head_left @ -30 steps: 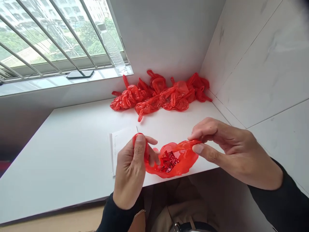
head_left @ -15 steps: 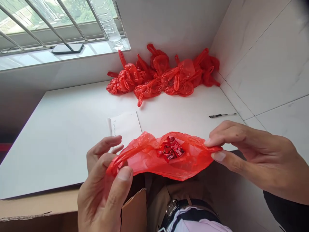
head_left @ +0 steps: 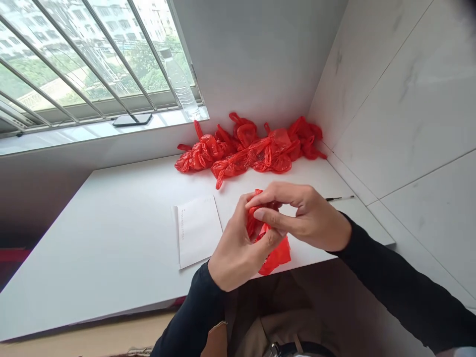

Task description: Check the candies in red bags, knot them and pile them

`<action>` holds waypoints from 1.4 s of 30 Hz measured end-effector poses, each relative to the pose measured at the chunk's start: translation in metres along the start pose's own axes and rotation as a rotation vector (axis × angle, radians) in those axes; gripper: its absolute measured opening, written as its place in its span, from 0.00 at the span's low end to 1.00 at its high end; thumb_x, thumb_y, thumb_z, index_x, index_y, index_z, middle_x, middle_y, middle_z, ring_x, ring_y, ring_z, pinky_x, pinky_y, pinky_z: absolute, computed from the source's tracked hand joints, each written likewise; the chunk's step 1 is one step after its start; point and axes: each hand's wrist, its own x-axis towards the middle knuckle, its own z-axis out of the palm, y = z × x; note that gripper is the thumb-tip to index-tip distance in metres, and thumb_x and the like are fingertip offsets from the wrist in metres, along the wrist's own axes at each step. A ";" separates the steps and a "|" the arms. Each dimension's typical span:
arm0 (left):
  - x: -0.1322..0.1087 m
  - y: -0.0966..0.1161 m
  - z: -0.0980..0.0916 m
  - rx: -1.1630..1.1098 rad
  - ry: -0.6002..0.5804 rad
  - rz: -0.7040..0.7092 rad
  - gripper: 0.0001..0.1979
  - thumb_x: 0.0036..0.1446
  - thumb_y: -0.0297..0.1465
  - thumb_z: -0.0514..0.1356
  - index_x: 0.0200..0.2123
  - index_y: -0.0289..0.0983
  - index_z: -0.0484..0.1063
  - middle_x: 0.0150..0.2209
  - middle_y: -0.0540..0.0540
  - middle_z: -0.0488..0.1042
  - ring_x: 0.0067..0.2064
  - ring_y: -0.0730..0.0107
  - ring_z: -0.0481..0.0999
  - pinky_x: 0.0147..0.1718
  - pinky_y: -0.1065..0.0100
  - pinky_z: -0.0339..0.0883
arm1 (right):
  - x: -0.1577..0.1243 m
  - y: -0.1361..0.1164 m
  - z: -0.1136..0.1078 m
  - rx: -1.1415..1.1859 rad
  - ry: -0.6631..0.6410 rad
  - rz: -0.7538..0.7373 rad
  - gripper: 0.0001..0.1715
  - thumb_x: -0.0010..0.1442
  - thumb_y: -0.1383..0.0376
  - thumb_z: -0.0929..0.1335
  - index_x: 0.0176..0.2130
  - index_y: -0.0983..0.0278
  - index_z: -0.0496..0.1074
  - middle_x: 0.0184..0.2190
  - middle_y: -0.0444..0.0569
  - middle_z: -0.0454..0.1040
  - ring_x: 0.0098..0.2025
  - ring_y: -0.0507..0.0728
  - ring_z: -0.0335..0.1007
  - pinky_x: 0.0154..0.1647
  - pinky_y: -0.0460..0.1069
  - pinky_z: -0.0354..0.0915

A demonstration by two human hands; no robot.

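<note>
A thin red plastic bag is gathered between my hands, above the front edge of the white table. My left hand wraps around the gathered upper part, thumb and fingers curved about it. From the other side, my right hand pinches the bag's top, with its thumb and fingers close to my left fingertips. The lower part of the bag hangs below my left thumb. Its contents are hidden now by the folds and my hands.
Several knotted red bags lie heaped against the wall. A white notepad lies left of my hands, and a pen to the right. On the sill are a phone and a clear bottle. Cardboard shows below the table.
The bag was spread wide between both hands, showing small red wrapped pieces inside. My hands have come together farther out over the table, bunching its top. The view has tilted up.
</note>
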 end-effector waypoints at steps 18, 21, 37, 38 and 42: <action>-0.013 -0.018 -0.031 0.052 0.015 -0.165 0.11 0.64 0.38 0.60 0.37 0.36 0.70 0.30 0.47 0.74 0.31 0.68 0.75 0.35 0.65 0.71 | -0.016 0.029 0.015 -0.116 0.004 -0.061 0.09 0.68 0.62 0.66 0.47 0.59 0.74 0.48 0.50 0.75 0.54 0.60 0.69 0.58 0.58 0.64; -0.018 -0.026 -0.031 0.281 0.086 -0.035 0.06 0.61 0.29 0.61 0.43 0.38 0.72 0.32 0.48 0.73 0.32 0.69 0.74 0.37 0.64 0.71 | -0.008 0.051 0.023 -0.001 -0.071 0.083 0.18 0.73 0.58 0.60 0.55 0.60 0.70 0.44 0.50 0.76 0.47 0.58 0.72 0.52 0.56 0.68; -0.058 -0.074 -0.055 1.152 0.160 0.248 0.25 0.70 0.28 0.51 0.68 0.45 0.59 0.63 0.39 0.69 0.61 0.53 0.68 0.57 0.48 0.66 | -0.022 0.102 0.004 -0.122 -0.030 0.344 0.08 0.65 0.60 0.67 0.37 0.62 0.70 0.34 0.46 0.77 0.38 0.56 0.73 0.42 0.52 0.68; -0.066 -0.077 -0.060 1.208 0.138 0.199 0.24 0.70 0.28 0.50 0.67 0.44 0.62 0.61 0.39 0.72 0.59 0.52 0.70 0.54 0.48 0.68 | -0.030 0.110 -0.003 -0.198 0.015 0.399 0.07 0.64 0.60 0.67 0.35 0.62 0.70 0.33 0.46 0.77 0.37 0.56 0.73 0.42 0.52 0.68; -0.077 -0.083 -0.061 1.249 0.130 0.106 0.21 0.71 0.30 0.47 0.63 0.34 0.65 0.55 0.32 0.75 0.54 0.50 0.73 0.47 0.48 0.70 | -0.062 0.129 -0.010 -0.191 0.048 0.522 0.10 0.64 0.58 0.67 0.35 0.62 0.69 0.32 0.47 0.76 0.36 0.57 0.74 0.43 0.55 0.70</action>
